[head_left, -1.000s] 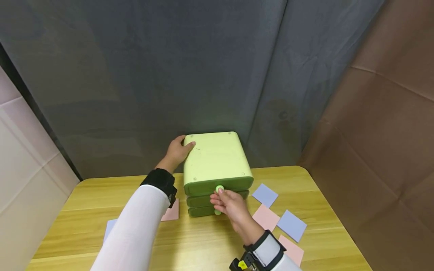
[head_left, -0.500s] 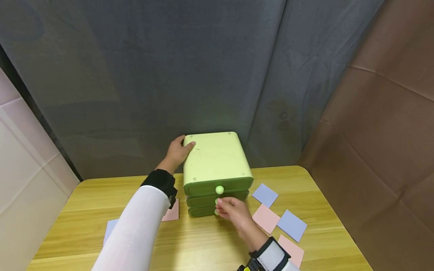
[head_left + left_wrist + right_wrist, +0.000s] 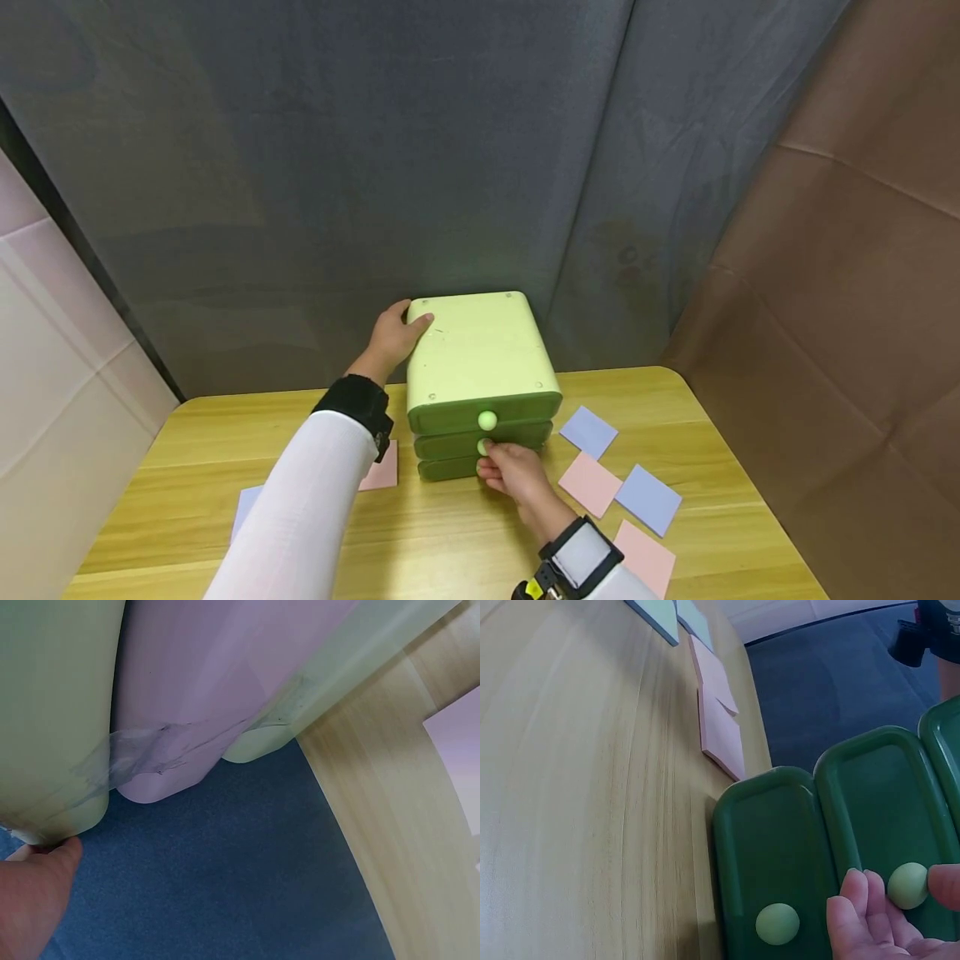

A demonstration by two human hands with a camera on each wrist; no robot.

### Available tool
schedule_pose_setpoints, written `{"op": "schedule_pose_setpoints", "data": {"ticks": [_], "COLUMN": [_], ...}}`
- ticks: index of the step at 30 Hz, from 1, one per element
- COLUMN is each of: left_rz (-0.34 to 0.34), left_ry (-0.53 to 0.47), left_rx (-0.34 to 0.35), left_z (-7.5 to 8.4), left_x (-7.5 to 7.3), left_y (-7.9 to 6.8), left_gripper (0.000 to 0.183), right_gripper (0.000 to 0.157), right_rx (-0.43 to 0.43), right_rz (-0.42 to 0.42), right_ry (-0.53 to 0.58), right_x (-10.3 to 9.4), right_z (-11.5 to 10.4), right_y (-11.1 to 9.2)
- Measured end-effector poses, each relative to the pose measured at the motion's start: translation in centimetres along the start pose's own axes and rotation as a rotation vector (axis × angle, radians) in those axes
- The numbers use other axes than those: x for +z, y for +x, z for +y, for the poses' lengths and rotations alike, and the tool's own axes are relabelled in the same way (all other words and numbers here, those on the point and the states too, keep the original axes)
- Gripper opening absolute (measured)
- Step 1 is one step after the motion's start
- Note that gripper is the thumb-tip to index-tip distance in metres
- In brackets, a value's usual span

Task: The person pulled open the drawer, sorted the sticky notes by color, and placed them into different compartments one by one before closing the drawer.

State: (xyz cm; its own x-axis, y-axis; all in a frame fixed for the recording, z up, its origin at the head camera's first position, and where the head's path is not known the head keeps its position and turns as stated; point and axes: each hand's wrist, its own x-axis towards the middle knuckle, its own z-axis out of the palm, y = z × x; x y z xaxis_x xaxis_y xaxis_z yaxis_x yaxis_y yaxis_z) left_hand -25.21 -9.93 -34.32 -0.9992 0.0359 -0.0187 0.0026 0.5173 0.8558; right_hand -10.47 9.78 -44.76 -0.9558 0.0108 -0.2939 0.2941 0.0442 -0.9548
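Gripping the pale-green cabinet by its rear left corner, left hand; we pinch the round pale knob of its dark-green middle drawer, right hand.

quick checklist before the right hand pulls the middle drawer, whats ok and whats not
1. Right hand on the middle knob: ok, it appears pinched between thumb and fingers.
2. Left hand steadying the cabinet: ok, it grips the rear left corner.
3. Top drawer and bottom drawer shut: ok, both look closed.
4. Paper squares out of the way: ok, probably; the nearest blue square and pink square on the right lie off to the side.
5. Contents of the middle drawer: cannot tell, it is closed.
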Motion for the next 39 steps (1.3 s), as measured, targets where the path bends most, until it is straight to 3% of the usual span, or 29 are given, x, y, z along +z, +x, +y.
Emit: {"op": "schedule_pose_setpoints", "data": {"ticks": [11,39], "left_rz": [-0.001,-0.023], "left_ry": [0.005,-0.002], "left_rx": [-0.003,0.0], "left_z": [0.1,0.1], "left_x": [0.3,0.1], "left_y": [0.0,0.4], "left_gripper": [0.067,0.068], "right_gripper": [0.041,0.036], "right_rx": [-0.024,-0.022], "right_rz": [-0.013,-0.034], "right_ry": [-0.005,-0.03], "right_x": [-0.2,-0.5], "right_z": [0.4,0.8], "right_y": [0.0,-2.7]}}
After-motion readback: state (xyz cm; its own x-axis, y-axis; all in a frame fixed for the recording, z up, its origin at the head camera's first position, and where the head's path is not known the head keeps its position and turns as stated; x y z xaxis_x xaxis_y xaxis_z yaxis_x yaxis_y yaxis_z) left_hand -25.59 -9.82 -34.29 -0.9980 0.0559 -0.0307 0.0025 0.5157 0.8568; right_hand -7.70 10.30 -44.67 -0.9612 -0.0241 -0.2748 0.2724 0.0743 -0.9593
